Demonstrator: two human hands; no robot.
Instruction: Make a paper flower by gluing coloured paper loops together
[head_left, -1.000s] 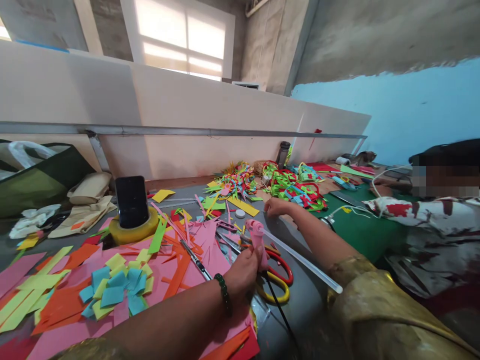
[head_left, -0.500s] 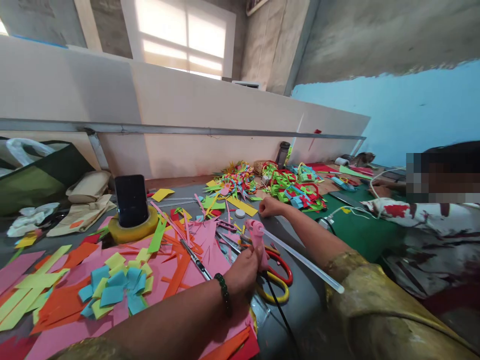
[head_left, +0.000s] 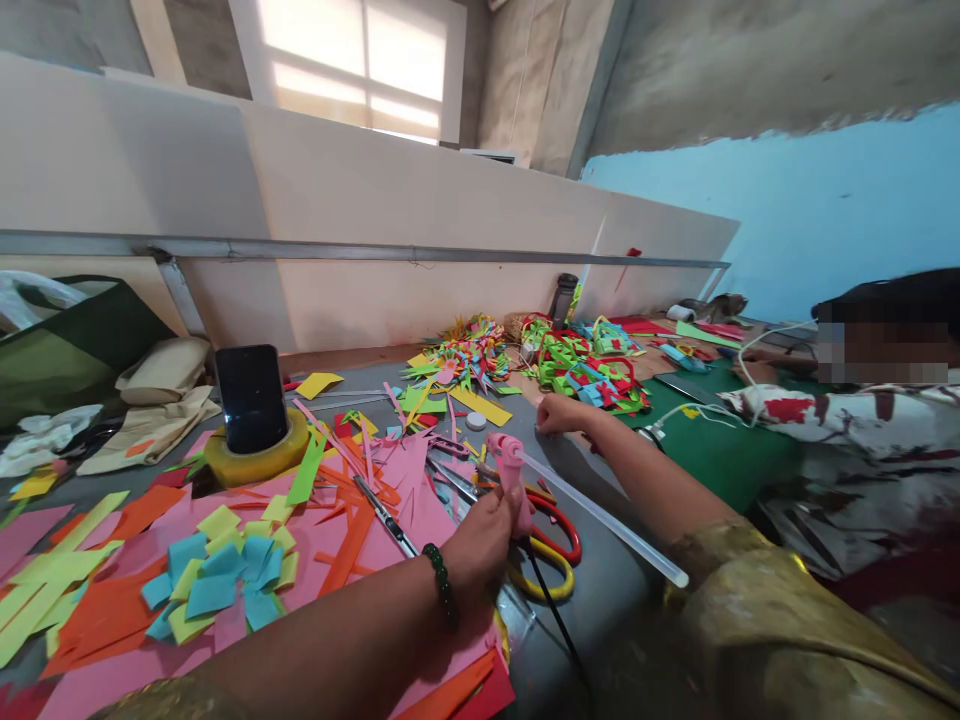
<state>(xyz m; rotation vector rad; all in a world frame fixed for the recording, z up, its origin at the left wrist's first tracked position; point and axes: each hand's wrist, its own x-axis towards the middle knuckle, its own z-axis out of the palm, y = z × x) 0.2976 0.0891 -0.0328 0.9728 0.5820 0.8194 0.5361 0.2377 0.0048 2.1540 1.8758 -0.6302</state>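
Observation:
My left hand (head_left: 484, 535), with a dark green bead bracelet on its wrist, is wrapped round a pink hot glue gun (head_left: 511, 470). A long clear glue stick (head_left: 611, 522) sticks out of the gun's back end towards the right, and its black cord runs down. Farther off, my right hand (head_left: 562, 412) rests on the grey table (head_left: 577, 465) with its fingers curled in; whatever they may hold is hidden. Beside the gun lie scissors with red handles (head_left: 568, 535) and scissors with yellow handles (head_left: 559, 578). A craft knife (head_left: 382, 515) lies on pink paper (head_left: 416, 480).
A phone (head_left: 252, 398) leans in a yellow tape roll (head_left: 259, 455) at the left. Blue and yellow paper squares (head_left: 217, 575) lie in front. Colourful paper pieces (head_left: 465, 352) and woven strips (head_left: 577, 370) are heaped at the back. Another person's sleeve (head_left: 832, 415) reaches over a green mat (head_left: 720, 450).
The view has shifted slightly. My right hand has moved a little to the right across the table. My left hand still grips the glue gun, almost in the same place.

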